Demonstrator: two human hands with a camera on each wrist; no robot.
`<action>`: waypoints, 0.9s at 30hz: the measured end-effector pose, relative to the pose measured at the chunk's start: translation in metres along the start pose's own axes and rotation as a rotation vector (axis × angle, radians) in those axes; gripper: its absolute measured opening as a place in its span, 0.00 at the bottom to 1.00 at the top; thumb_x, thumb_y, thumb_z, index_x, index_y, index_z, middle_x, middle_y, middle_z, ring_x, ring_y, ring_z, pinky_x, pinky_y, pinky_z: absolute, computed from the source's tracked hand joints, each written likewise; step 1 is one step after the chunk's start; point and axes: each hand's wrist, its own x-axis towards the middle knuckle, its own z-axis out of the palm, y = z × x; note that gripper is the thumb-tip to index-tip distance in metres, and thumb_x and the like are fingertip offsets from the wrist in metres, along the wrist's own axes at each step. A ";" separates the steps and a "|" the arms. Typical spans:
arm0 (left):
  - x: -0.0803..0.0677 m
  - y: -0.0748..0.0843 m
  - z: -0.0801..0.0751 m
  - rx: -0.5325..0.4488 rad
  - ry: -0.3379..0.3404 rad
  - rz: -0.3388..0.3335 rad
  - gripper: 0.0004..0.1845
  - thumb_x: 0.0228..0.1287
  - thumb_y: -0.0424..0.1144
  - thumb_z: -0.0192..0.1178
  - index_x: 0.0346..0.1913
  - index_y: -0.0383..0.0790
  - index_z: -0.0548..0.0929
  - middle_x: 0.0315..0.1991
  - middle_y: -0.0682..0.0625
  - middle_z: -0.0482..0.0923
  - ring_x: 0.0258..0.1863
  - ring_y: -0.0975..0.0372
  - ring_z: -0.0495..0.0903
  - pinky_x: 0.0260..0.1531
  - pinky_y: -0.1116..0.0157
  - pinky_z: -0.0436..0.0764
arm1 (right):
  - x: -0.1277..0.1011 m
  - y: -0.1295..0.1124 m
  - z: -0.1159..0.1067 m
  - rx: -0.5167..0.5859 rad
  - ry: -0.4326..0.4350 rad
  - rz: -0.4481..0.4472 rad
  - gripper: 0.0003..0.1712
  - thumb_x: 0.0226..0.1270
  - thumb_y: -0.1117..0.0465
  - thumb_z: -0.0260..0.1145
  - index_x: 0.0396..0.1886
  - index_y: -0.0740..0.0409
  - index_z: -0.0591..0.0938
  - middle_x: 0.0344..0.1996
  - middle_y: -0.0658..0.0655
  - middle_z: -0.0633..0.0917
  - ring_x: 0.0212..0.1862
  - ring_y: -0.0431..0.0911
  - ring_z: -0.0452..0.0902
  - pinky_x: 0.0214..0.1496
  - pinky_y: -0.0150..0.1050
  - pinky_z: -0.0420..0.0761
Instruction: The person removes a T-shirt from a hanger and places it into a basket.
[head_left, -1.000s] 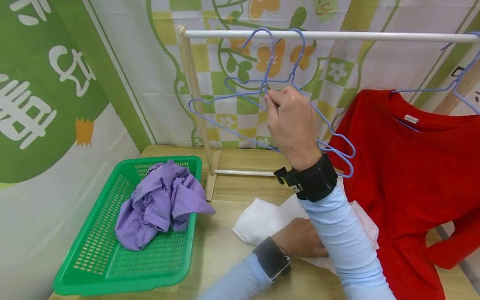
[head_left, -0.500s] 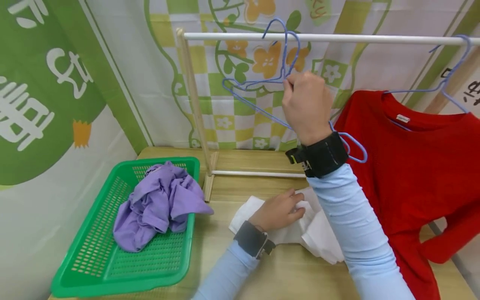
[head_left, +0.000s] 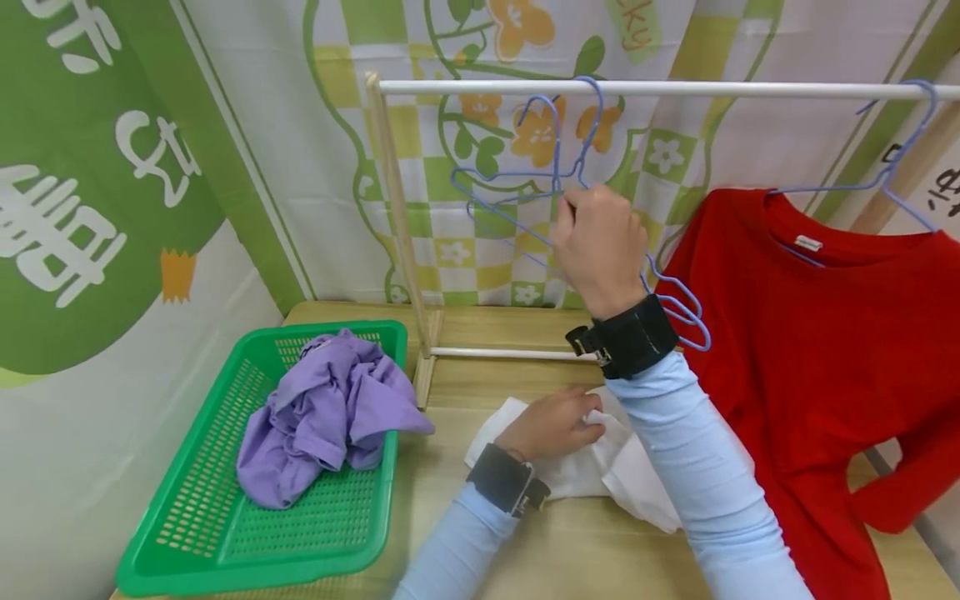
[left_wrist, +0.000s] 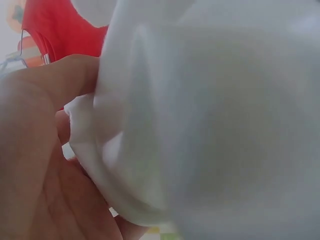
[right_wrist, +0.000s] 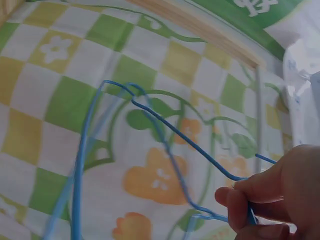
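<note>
The right hand point(head_left: 596, 250) pinches a blue wire hanger point(head_left: 525, 187) just below the white rail point(head_left: 675, 87), its hook apparently off the rail. The left hand point(head_left: 551, 425) grips a crumpled white garment point(head_left: 637, 475) on the wooden surface point(head_left: 525, 333). A red shirt point(head_left: 825, 333) already hangs; the white garment and a purple one point(head_left: 322, 417) in the green basket point(head_left: 225, 550) remain.
</note>
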 end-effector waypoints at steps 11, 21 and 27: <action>0.001 -0.001 0.002 -0.012 -0.030 -0.029 0.10 0.77 0.46 0.59 0.50 0.45 0.82 0.43 0.51 0.80 0.39 0.63 0.76 0.37 0.72 0.74 | 0.033 -0.016 -0.014 -0.079 0.017 0.064 0.19 0.84 0.56 0.56 0.49 0.59 0.91 0.46 0.66 0.90 0.48 0.65 0.87 0.43 0.61 0.85; -0.003 -0.002 0.000 -0.031 -0.040 -0.008 0.09 0.78 0.45 0.59 0.48 0.43 0.82 0.43 0.49 0.79 0.41 0.61 0.77 0.43 0.70 0.75 | 0.014 0.007 0.012 -0.037 -0.088 0.029 0.20 0.83 0.55 0.57 0.56 0.62 0.88 0.45 0.67 0.89 0.45 0.63 0.86 0.44 0.59 0.82; -0.005 -0.005 -0.006 -0.092 -0.067 -0.075 0.11 0.80 0.44 0.54 0.49 0.39 0.80 0.53 0.47 0.80 0.52 0.58 0.78 0.56 0.66 0.78 | -0.041 0.018 -0.035 0.145 0.000 -0.175 0.20 0.75 0.62 0.66 0.62 0.65 0.84 0.54 0.67 0.87 0.57 0.60 0.83 0.60 0.56 0.81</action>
